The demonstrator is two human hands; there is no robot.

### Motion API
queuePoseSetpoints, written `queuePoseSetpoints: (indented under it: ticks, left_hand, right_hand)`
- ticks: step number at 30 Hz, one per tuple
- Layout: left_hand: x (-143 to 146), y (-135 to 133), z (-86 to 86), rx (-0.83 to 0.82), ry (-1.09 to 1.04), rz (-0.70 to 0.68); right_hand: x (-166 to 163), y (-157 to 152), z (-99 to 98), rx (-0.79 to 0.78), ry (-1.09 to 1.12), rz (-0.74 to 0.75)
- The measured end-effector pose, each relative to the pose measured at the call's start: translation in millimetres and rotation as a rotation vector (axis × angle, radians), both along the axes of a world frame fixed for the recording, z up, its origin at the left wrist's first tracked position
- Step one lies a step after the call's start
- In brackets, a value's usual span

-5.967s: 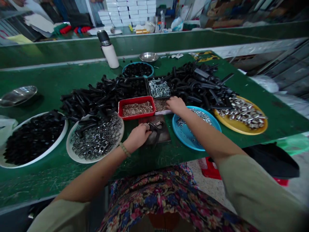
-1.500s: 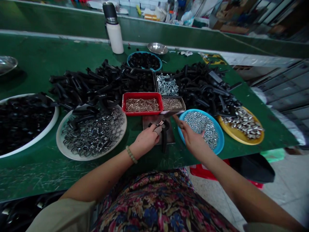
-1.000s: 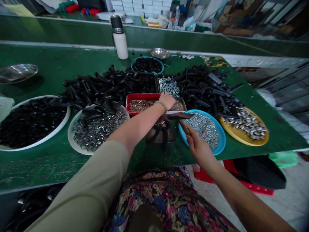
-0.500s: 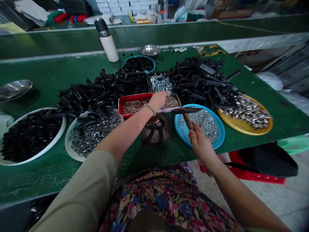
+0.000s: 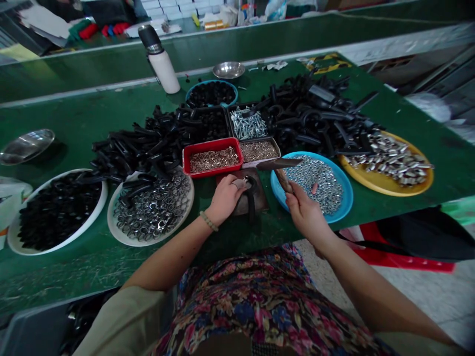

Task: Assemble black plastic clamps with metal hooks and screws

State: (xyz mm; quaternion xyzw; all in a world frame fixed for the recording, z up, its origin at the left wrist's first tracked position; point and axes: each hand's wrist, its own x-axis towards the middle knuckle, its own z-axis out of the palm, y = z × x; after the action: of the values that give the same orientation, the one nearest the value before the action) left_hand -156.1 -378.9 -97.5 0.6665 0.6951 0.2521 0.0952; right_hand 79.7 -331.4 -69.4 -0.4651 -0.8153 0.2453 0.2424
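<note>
My right hand point(image 5: 306, 212) grips the wooden handle of a hammer point(image 5: 284, 180), its dark head raised beside the blue tray of small silver parts point(image 5: 315, 180). On a dark metal plate point(image 5: 261, 200) lies a black plastic clamp point(image 5: 251, 205) with a small metal piece near its top. My left hand point(image 5: 227, 198) is over the clamp's left side, fingertips pinched together at that metal piece. Whatever is between them is too small to make out. Just behind stand a red tray of thin pins point(image 5: 211, 171) and a pale tray of tiny rivets point(image 5: 260, 160).
White dishes hold metal rings point(image 5: 152, 210) and black parts point(image 5: 55, 212). A yellow plate point(image 5: 415, 183) of metal sleeves stands right. Heaps of black clamp parts point(image 5: 129, 148) flank a box of screws point(image 5: 247, 123). A thermos point(image 5: 163, 69) and steel bowls point(image 5: 229, 70) stand farther off.
My left hand has come back from the rivet tray to the black clamp on the plate. The hammer stays in my right hand, nearly in place. The view has shifted slightly.
</note>
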Motion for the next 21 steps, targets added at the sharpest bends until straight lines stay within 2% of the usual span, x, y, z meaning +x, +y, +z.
queuePoseSetpoints:
  ticks: [5,11,17,21]
  left_hand:
    - [1,3,3.8,-0.065,0.233,-0.052]
    - [1,-13,10.4,-0.112,0.351,-0.192]
    - [1,-22,10.5,-0.141,0.263,-0.205]
    - [3,-40,11.7,-0.112,0.08,-0.11]
  right_hand:
    - [0,-5,1.5,0.002,0.007,0.009]
    - [4,-7,-3.5,0.0,0.025,0.017]
    - [0,-9,-1.9,-0.03,-0.03,0.071]
    - [-8,-16,13.0,-0.036,-0.075,0.173]
